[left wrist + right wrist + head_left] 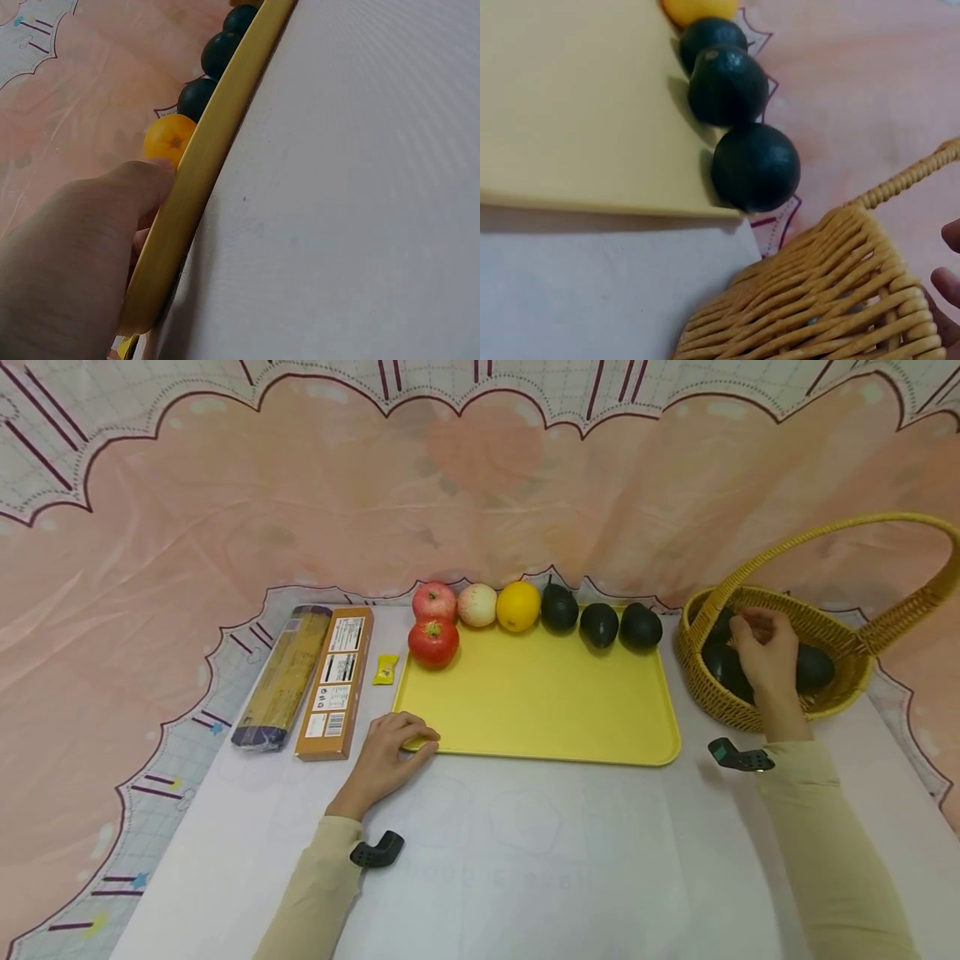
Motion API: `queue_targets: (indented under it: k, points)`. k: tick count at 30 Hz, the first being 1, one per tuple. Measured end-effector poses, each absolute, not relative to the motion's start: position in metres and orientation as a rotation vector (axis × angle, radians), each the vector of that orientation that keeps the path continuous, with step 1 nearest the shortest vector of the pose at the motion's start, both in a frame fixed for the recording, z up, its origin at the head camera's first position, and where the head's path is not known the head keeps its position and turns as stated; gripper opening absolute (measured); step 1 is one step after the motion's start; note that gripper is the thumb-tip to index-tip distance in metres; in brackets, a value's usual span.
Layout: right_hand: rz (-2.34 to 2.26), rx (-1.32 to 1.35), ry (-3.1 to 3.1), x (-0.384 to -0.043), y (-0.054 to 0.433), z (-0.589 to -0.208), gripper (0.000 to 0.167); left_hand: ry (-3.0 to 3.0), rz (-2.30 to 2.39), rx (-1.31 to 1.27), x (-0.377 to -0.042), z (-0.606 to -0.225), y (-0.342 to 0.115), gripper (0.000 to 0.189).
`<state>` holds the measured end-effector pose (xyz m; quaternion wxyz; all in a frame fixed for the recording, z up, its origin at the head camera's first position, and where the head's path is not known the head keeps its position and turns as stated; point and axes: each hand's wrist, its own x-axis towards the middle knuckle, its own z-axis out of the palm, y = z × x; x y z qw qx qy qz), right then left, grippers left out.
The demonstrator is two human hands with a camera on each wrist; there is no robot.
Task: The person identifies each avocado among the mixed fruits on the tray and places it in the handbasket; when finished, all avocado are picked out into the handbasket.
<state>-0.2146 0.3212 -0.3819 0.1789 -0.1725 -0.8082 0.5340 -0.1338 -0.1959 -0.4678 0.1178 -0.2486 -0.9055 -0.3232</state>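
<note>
My left hand (390,747) rests at the front left corner of the yellow tray (540,710), its thumb along the rim in the left wrist view. My right hand (768,656) is inside the wicker basket (731,714), its fingers loosely bent beside a dark avocado (722,625). Other avocados (813,668) lie around it in the basket. In the right wrist view its fingertips (949,285) show apart at the edge, with nothing seen between them. Three dark avocados (598,625) stand along the tray's back edge, right of an orange (518,607).
A pale apple (477,605), a red apple (435,602) and a tomato (433,642) sit at the tray's back left. Left of it lie a yellow wrapped candy (386,669), an orange-brown box (335,685) and a noodle pack (283,677). The basket's tall handle (825,531) arches overhead.
</note>
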Motion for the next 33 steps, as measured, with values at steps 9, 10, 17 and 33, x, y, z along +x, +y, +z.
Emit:
queue_targets:
  k: [9,10,17,33]
  points:
    - [1.547,-0.326,-2.199,-0.203,0.309,-0.383,0.025,-2.642,-0.948,-0.732,-0.134,-0.468,-0.196,0.009]
    - [1.547,-0.324,-2.196,-0.201,0.307,-0.384,0.026,-2.641,-0.950,-0.732,-0.134,-0.468,-0.195,0.009]
    - [1.512,-0.262,-2.186,-0.191,0.292,-0.381,0.031,-2.638,-0.938,-0.733,-0.134,-0.469,-0.196,0.009]
    - [1.435,-0.075,-2.111,-0.173,0.259,-0.366,0.028,-2.645,-0.955,-0.717,-0.135,-0.470,-0.196,0.009]
